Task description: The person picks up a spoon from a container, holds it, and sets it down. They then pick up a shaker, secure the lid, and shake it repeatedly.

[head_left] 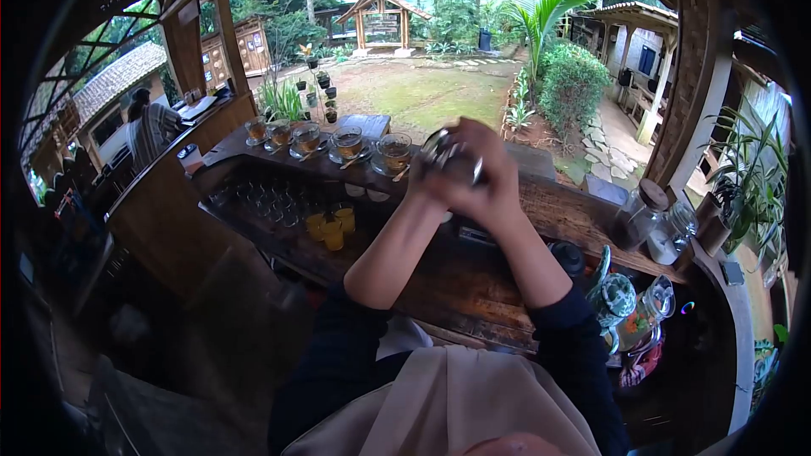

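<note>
Both my hands are wrapped round a shiny metal shaker (pixel 465 169), raised above the counter and tilted. My left hand (pixel 431 188) grips its lower left side, and my right hand (pixel 492 171) closes over the top and right. Motion blur and my fingers hide much of the shaker. Just left of my hands, a glass cup of amber drink (pixel 394 152) stands on a saucer with a spoon. It ends a row of several such cups along the counter's raised ledge.
Glasses of orange drink (pixel 334 232) and several upturned glasses (pixel 274 203) stand on the lower wooden counter (pixel 465 295). At right are glass jars (pixel 646 211), a green-and-white enamel pitcher (pixel 614 297) and a glass jug (pixel 657 297). Another person (pixel 150 128) stands at a far-left counter.
</note>
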{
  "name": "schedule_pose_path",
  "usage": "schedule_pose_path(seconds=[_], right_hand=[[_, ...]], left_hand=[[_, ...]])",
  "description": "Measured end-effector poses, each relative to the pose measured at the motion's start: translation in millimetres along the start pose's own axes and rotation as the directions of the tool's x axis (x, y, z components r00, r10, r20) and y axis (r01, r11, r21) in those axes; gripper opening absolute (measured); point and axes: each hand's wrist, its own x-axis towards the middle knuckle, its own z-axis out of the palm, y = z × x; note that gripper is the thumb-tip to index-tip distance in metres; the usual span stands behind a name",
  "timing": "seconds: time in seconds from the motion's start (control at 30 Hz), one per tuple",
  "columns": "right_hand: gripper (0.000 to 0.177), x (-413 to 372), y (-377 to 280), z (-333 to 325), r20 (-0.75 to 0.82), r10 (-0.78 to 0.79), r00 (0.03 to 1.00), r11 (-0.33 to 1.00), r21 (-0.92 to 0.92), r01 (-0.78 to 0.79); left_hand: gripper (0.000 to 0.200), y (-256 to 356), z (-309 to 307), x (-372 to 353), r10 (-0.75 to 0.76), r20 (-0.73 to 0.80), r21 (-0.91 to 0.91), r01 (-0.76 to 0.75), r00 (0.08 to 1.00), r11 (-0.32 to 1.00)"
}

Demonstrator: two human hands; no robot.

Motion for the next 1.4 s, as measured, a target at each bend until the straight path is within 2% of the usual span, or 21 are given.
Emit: schedule_pose_path(seconds=[0.07,0.1,0.2,0.3,0.37,0.4,0.47,0.5,0.57,0.63,0.67,0.73,0.77,0.8,0.87,0.93,1.0,1.1,1.17,1.27,1.4], right_hand=[[0.046,11,-10,-1,-0.022,0.439,0.898,0.888,0.163,-0.43],[0.041,17,-24,-4,0.009,0.155,0.988,0.987,0.028,-0.155],[0.025,13,-94,-15,0.283,-0.432,0.856,0.861,-0.152,0.485],[0.023,-6,-70,-11,0.24,-0.506,0.828,0.841,-0.074,0.536],[0.022,-17,-60,-15,0.175,-0.576,0.798,0.809,-0.015,0.587],[0.023,3,-43,-20,0.281,-0.443,0.852,0.884,-0.023,0.467],[0.041,1,2,8,0.028,0.075,0.997,0.997,-0.016,-0.074],[0.045,-2,5,12,0.048,0.651,0.757,0.741,0.177,-0.648],[0.046,-3,-1,8,0.012,0.459,0.888,0.885,0.077,-0.458],[0.038,13,-41,2,0.057,-0.133,0.989,0.976,-0.167,0.141],[0.026,7,-74,-3,0.316,-0.072,0.946,0.954,-0.254,0.158],[0.017,9,-97,-5,0.296,-0.403,0.866,0.884,-0.122,0.452],[0.018,2,-99,0,0.116,-0.607,0.786,0.784,-0.072,0.617],[0.021,-5,-100,3,-0.073,-0.76,0.646,0.65,-0.063,0.757],[0.028,-5,-82,-16,0.222,-0.357,0.907,0.93,-0.003,0.367],[0.031,-1,-25,1,0.1,-0.107,0.989,0.991,-0.068,0.114],[0.034,0,-11,8,0.059,0.631,0.774,0.755,0.187,-0.629],[0.043,14,-44,-14,0.081,-0.094,0.992,0.984,-0.145,0.105],[0.016,18,-97,-31,0.344,-0.325,0.881,0.896,-0.184,0.403],[0.007,-4,-93,-29,0.014,-0.865,0.501,0.494,-0.148,0.857],[0.032,2,-41,-79,-0.024,-0.141,0.99,0.957,-0.259,0.13]], left_hand=[[0.06,-5,7,11,-0.409,-0.246,-0.86,-0.003,0.879,0.511],[0.067,-6,3,8,0.053,0.194,-0.978,0.189,0.98,0.09],[0.073,40,18,-18,0.244,0.365,-0.916,0.299,0.898,0.268],[0.095,56,35,-24,0.517,0.499,-0.863,0.344,0.696,0.37],[0.083,58,17,-25,0.171,0.423,-0.872,0.349,0.89,0.344],[0.077,43,1,-15,-0.033,0.387,-0.89,0.382,0.922,0.247],[0.054,5,5,3,0.011,-0.212,-0.544,-0.127,0.977,0.83],[0.052,4,7,-1,-0.306,-0.279,-0.683,0.036,0.91,0.73],[0.051,1,5,0,-0.586,-0.284,-0.807,0.141,0.759,0.574],[0.055,-12,-5,-4,0.334,0.341,-0.747,0.469,0.879,-0.471],[0.055,14,-1,-14,0.331,0.338,-0.753,0.464,0.881,-0.467],[0.057,92,15,-33,0.084,0.57,-0.785,0.512,0.817,0.349],[0.078,68,9,-15,0.384,0.626,-0.757,0.41,0.678,0.509],[0.084,63,28,-22,0.59,0.392,-0.871,0.079,0.706,0.484],[0.075,52,-6,-25,0.15,0.493,-0.805,0.383,0.857,0.453],[0.047,8,-19,-15,-0.185,0.085,-0.844,0.169,0.979,0.509],[0.041,5,1,-15,-0.64,-0.299,-0.788,0.195,0.708,0.583],[0.041,20,21,-13,-0.325,-0.082,-0.812,0.126,0.942,0.569],[0.052,75,48,-22,-0.091,0.31,-0.843,0.318,0.946,0.434],[0.063,81,67,-19,0.319,0.545,-0.785,0.338,0.776,0.519],[0.046,-1,61,40,-0.107,0.393,-0.73,0.381,0.913,0.567]])
